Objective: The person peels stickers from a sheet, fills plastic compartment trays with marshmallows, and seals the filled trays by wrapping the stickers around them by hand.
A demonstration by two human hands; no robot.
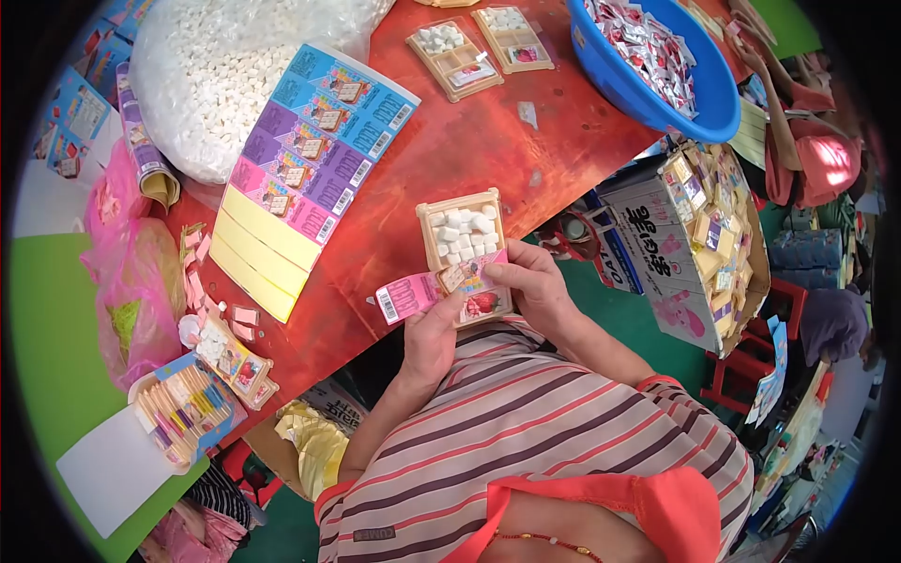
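Head view, the only one: closely framed between both hands, a two-part tray (458,198) is held off the near edge of the red tabletop (404,141). Its long axis is pointed far-to-near, leaned slightly. Across it, nearly at right angles, a pink label strip (402,299) is laid; its barcode end is left jutting past the tray's left side, nearer the left hand. By the right hand (535,289) the tray's right side is gripped, thumb pressed on the strip's right end. By the left hand (434,333) the near left side is pinched, thumb uppermost; its fingers are mostly hidden.

Materials: tray pale, thin-walled, ridged. Far compartment packed with matte, rounded white pieces (462,236); near one filled by a glossy strawberry-printed packet (482,303), partly covered. Strip smooth, flat, paper-like. Far left, a label sheet (267,258) is banded blue, purple, pink and yellow; beyond it, a crinkled clear bag (343,21). Far right, a smooth blue basin (721,120) is heaped with shiny sachets (648,56).
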